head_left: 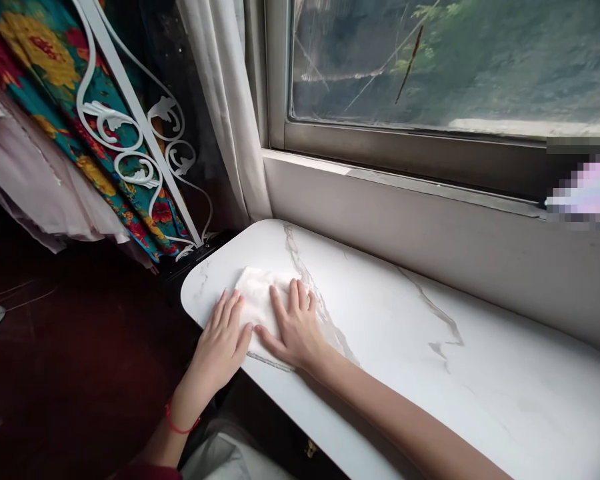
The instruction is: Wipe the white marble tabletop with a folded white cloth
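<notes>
A white cloth (260,297) lies spread flat near the rounded left end of the white marble-patterned tabletop (390,360). On the cloth's right part rests my right hand (297,327), palm down with the fingers spread. My left hand (224,340) lies along the cloth's left edge, fingers stretched out and partly over it. The thumbs of both hands come close together over the cloth. A red string bracelet (180,421) circles my left wrist. The palms hide part of the cloth.
Behind the tabletop runs a white wall with a window sill (350,172) and a window (455,67). A pale curtain (225,100) hangs at the back left. White scrolled metalwork (140,127), floral fabric (50,50) and a pink garment (45,180) stand left, above a dark reddish floor (80,373).
</notes>
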